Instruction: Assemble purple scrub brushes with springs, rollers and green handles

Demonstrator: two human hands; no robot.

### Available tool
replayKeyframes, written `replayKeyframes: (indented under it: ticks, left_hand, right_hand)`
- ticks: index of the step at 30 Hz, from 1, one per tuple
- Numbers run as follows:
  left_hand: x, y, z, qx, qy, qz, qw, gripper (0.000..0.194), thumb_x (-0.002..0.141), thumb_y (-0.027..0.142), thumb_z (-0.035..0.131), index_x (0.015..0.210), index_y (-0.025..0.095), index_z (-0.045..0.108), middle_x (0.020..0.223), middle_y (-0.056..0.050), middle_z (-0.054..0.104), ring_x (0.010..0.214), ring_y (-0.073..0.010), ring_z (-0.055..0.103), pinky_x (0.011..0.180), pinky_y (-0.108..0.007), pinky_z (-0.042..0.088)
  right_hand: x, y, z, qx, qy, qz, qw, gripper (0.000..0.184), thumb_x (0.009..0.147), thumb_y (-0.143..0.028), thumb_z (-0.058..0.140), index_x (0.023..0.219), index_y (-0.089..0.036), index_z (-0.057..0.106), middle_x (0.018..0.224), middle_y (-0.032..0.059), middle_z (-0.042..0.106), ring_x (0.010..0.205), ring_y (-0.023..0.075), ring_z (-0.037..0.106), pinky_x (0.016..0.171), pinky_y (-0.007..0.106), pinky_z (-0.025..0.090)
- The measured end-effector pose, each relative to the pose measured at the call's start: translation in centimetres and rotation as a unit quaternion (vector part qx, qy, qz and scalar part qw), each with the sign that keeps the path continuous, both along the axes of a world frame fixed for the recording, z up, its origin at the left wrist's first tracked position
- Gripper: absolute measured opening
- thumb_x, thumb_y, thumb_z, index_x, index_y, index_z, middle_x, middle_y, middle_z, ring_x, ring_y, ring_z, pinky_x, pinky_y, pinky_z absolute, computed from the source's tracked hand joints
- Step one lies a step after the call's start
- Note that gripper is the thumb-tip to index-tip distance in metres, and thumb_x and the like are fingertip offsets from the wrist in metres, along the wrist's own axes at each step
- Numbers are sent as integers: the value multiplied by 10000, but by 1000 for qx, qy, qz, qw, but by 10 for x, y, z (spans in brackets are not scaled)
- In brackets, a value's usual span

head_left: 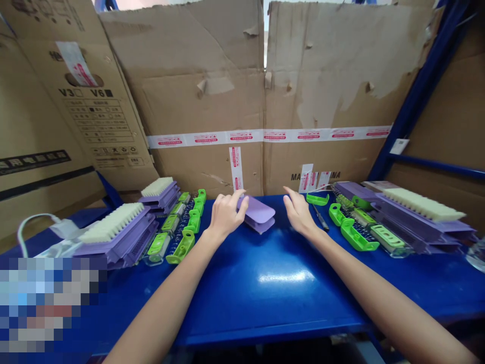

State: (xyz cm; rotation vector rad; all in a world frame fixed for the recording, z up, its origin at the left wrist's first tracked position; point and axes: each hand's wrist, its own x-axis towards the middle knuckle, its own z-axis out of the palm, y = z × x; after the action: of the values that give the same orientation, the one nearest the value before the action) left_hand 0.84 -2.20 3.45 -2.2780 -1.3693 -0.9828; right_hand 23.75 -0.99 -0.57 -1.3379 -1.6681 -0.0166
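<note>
My left hand has its thumb and fingers closed at the left end of a purple plastic part. That part has two rounded layers, one above the other, and sits tilted over the middle of the blue table. My fingers hide its left end. To its right, apart from it, my right hand holds nothing, with thumb and fingers spread. Just beyond the right hand lies a dark screwdriver-like tool, with a bright green bracket behind it.
Purple housings with a cream bristle block stand at left; similar ones with another bristle block stand at right. Green brackets, springs and clear green-topped modules line both sides. Cardboard walls the back. A white cable lies far left.
</note>
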Motion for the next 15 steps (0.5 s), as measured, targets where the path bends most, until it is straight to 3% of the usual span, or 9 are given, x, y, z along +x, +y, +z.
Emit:
replayKeyframes:
  ticks: [3,7,11,15]
  left_hand:
    - [-2,-1,1,11,44,-67,997,342,918,363,386,1102,172,603,992,-85,650,925,-215,577,807,-344,406]
    - [-3,3,-7,-42,133,-115,984,426,835,522,526,1112,209,606,1161,-85,603,1042,-244,544,856,-372,413]
    - [-2,8,-12,-55,180,-84,978,388,891,372,495,1252,230,517,1262,-99,555,1146,-260,494,908,-416,392]
    - [-3,11,-17,-62,190,-9,980,390,913,217,424,1297,244,487,1246,-124,553,1118,-274,506,894,-438,405]
  right_hand:
    - [9,4,5,26,48,-18,998,489,921,-433,273,1244,-168,528,1245,129,585,1165,257,515,1006,462,371]
    - [22,6,11,26,76,-33,996,518,914,-431,265,1226,-123,539,1191,151,616,1103,257,560,967,440,406]
    - [26,6,8,-5,31,-30,999,496,913,-408,281,1229,-130,542,1121,137,651,1037,252,592,931,419,428]
    - [18,3,-3,-110,-120,35,986,410,917,-358,335,1193,-184,584,1132,96,649,1054,231,578,941,376,415]
